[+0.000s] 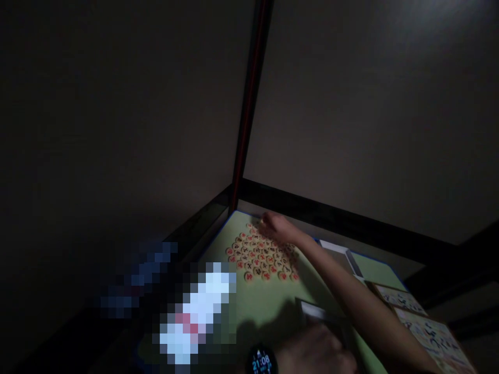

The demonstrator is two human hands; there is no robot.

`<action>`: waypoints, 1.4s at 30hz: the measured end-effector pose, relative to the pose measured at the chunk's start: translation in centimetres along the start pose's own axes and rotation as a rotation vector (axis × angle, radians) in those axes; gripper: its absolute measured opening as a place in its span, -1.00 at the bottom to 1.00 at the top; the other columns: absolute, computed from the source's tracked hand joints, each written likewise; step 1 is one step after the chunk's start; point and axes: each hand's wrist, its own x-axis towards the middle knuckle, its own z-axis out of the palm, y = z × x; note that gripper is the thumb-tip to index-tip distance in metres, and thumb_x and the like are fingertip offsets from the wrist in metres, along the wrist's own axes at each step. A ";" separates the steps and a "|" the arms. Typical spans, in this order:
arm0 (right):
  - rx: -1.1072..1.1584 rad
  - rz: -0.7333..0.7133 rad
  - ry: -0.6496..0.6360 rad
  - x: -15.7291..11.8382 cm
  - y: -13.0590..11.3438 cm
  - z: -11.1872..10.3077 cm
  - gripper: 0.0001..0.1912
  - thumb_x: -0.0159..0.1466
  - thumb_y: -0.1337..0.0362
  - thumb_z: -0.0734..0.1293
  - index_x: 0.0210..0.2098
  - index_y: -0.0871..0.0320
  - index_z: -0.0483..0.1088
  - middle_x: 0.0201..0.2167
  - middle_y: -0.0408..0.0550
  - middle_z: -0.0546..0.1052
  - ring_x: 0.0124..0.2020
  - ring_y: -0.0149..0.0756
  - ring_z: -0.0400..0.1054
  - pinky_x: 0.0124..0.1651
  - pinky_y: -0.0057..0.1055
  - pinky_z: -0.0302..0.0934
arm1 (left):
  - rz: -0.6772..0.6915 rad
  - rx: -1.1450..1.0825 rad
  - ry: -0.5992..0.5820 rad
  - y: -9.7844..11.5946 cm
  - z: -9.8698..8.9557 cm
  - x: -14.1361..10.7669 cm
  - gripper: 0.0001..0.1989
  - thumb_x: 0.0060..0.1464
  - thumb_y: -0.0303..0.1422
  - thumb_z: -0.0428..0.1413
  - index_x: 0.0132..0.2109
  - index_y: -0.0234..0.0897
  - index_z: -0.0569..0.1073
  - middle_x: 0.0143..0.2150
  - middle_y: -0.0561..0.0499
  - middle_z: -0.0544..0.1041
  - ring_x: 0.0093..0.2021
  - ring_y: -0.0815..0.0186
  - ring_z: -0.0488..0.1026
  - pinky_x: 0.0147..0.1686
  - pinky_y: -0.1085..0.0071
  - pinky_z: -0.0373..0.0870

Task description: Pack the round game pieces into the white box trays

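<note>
Dark walls [351,130] meet in a dim corner above a pale green table [255,298], where we see round pieces [260,257] marked in red and black. Our right hand [275,226], the nearer one, reaches to the cluster's far edge, fingers drawn together; we cannot tell whether they grip a piece. Most of the pieces lie back toward us from that hand. Our left hand [317,350], below a lit watch [261,359], is beside a pale-rimmed tray [315,310], well apart from the cluster, its finger state unclear.
</note>
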 end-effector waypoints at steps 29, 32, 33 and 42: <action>-0.257 0.243 -0.386 -3.7 0.9 -0.3 -0.66 0.13 0.34 0.35 -0.09 0.21 0.56 -0.11 0.22 0.61 -0.11 -0.04 0.53 -0.21 -0.37 0.34 | -0.023 -0.003 0.169 -0.9 -3.7 0.6 -0.67 0.13 -0.21 0.03 -0.46 -0.29 0.53 -0.60 0.02 0.46 -0.58 0.28 0.42 -0.55 0.32 0.29; -0.268 0.226 -0.400 -3.6 0.9 -0.2 -0.67 0.15 0.35 0.35 -0.08 0.22 0.55 -0.13 0.22 0.62 -0.14 -0.07 0.54 -0.24 -0.40 0.34 | -0.022 -0.004 0.140 -1.1 -3.9 0.7 -0.67 0.15 -0.22 0.02 -0.45 -0.30 0.53 -0.61 0.01 0.46 -0.59 0.29 0.41 -0.56 0.34 0.27; -0.270 0.217 -0.399 -3.6 0.9 -0.1 -0.68 0.17 0.34 0.34 -0.08 0.22 0.55 -0.13 0.21 0.62 -0.15 -0.09 0.54 -0.24 -0.41 0.33 | -0.020 -0.004 0.133 -1.1 -4.0 0.7 -0.67 0.15 -0.22 0.02 -0.45 -0.30 0.53 -0.61 0.01 0.46 -0.59 0.30 0.40 -0.56 0.34 0.27; -0.289 0.128 -0.335 -4.8 1.4 0.2 -0.76 0.19 0.37 0.32 -0.15 0.25 0.53 -0.16 0.23 0.60 -0.16 -0.08 0.53 -0.25 -0.41 0.29 | -0.167 -0.023 0.223 -2.0 -4.0 0.6 -0.70 0.16 -0.28 0.01 -0.46 -0.30 0.49 -0.54 0.00 0.51 -0.54 0.28 0.45 -0.47 0.31 0.34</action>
